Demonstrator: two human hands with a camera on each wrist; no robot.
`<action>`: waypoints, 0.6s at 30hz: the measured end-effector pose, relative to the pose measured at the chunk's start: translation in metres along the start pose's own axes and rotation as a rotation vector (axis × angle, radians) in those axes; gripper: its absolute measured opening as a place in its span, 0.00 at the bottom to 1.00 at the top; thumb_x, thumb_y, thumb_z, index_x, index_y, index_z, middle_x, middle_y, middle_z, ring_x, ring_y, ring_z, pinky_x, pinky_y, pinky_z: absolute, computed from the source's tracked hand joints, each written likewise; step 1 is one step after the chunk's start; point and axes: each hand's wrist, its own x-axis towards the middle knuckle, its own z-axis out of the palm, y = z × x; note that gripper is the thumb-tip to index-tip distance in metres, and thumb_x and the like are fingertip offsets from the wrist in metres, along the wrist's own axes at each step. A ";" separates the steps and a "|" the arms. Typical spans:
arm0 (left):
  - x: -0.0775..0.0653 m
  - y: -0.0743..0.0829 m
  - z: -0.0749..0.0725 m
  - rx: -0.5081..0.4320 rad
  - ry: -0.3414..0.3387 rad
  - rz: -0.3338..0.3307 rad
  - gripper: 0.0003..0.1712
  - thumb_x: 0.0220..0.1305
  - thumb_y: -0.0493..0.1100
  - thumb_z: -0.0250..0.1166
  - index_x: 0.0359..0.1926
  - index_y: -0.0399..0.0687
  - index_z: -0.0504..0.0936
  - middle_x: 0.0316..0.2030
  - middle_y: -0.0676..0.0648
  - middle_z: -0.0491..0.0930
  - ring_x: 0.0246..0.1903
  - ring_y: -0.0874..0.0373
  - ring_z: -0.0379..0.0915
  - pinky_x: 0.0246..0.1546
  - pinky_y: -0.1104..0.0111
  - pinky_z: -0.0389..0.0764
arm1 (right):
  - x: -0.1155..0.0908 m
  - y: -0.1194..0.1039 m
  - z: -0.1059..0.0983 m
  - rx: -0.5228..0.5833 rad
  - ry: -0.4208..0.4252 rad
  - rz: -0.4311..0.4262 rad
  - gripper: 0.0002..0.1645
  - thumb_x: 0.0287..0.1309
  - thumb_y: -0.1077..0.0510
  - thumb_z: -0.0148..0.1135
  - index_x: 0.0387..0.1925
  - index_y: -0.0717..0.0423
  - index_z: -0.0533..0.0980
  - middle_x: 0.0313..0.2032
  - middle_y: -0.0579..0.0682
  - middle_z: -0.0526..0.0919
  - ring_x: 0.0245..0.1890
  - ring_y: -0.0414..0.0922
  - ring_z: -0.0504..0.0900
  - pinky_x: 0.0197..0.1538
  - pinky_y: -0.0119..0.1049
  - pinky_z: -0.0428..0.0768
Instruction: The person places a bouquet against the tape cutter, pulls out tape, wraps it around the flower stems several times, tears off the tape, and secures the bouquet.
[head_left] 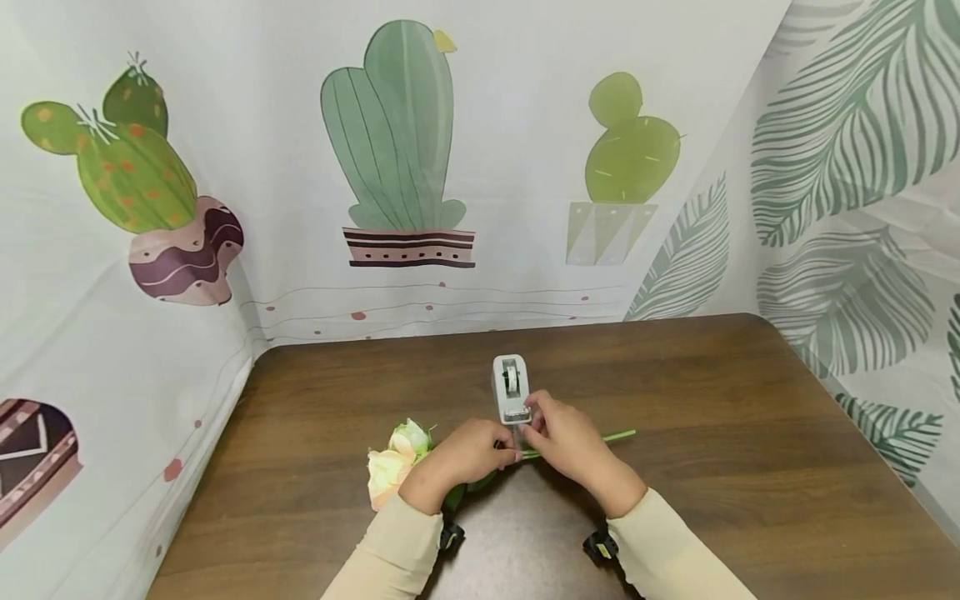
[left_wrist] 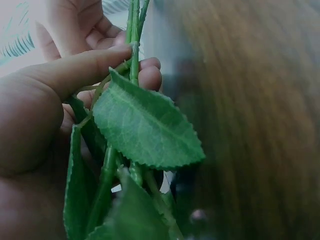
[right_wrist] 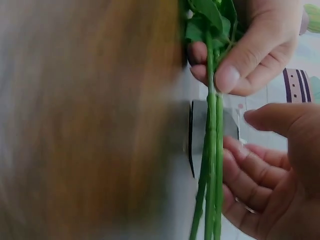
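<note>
My left hand (head_left: 468,454) pinches a small bunch of green flower stems (right_wrist: 212,135) between thumb and fingers, just below the leaves (left_wrist: 147,122). Pale peach and cream flower heads (head_left: 390,473) lie to its left, partly behind the forearm. Beyond the stems stands a white tape dispenser (head_left: 511,387) with a roll in it. A narrow translucent strip (head_left: 517,437) shows between its front edge and the stems. My right hand (head_left: 570,437) is beside the stems, fingertips right at the dispenser's front; in the right wrist view its thumb stands apart from its bent fingers.
Everything lies on a brown wooden table (head_left: 712,417). The cut stem ends (head_left: 621,435) stick out past the right hand. Behind the table hangs a white cloth (head_left: 517,167) printed with cacti and leaves. A black strap device (head_left: 601,546) sits at the right wrist.
</note>
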 end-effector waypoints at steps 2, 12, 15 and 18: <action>0.001 -0.001 0.001 -0.007 0.000 -0.002 0.14 0.67 0.45 0.66 0.22 0.52 0.81 0.17 0.59 0.73 0.21 0.66 0.67 0.27 0.73 0.70 | 0.001 -0.001 0.002 0.012 -0.005 0.026 0.19 0.62 0.55 0.69 0.52 0.56 0.74 0.28 0.39 0.81 0.26 0.34 0.75 0.33 0.31 0.75; 0.002 -0.005 0.004 -0.025 -0.005 -0.037 0.12 0.66 0.48 0.66 0.24 0.55 0.83 0.17 0.61 0.75 0.21 0.67 0.67 0.27 0.74 0.69 | 0.006 -0.007 0.008 0.004 -0.009 0.053 0.18 0.62 0.55 0.69 0.47 0.58 0.72 0.27 0.43 0.82 0.24 0.35 0.75 0.29 0.31 0.74; 0.002 -0.005 0.004 -0.035 -0.007 -0.044 0.13 0.66 0.49 0.66 0.23 0.56 0.82 0.17 0.61 0.75 0.20 0.67 0.67 0.27 0.74 0.69 | 0.007 -0.008 0.009 -0.007 -0.012 0.066 0.17 0.62 0.55 0.69 0.45 0.58 0.72 0.26 0.42 0.81 0.22 0.35 0.74 0.28 0.31 0.73; 0.001 -0.005 0.004 -0.047 -0.005 -0.043 0.13 0.66 0.49 0.66 0.23 0.56 0.82 0.17 0.61 0.75 0.21 0.67 0.68 0.27 0.74 0.70 | 0.009 -0.009 0.008 -0.020 -0.022 0.080 0.16 0.62 0.55 0.69 0.44 0.58 0.71 0.24 0.42 0.80 0.21 0.36 0.73 0.26 0.31 0.72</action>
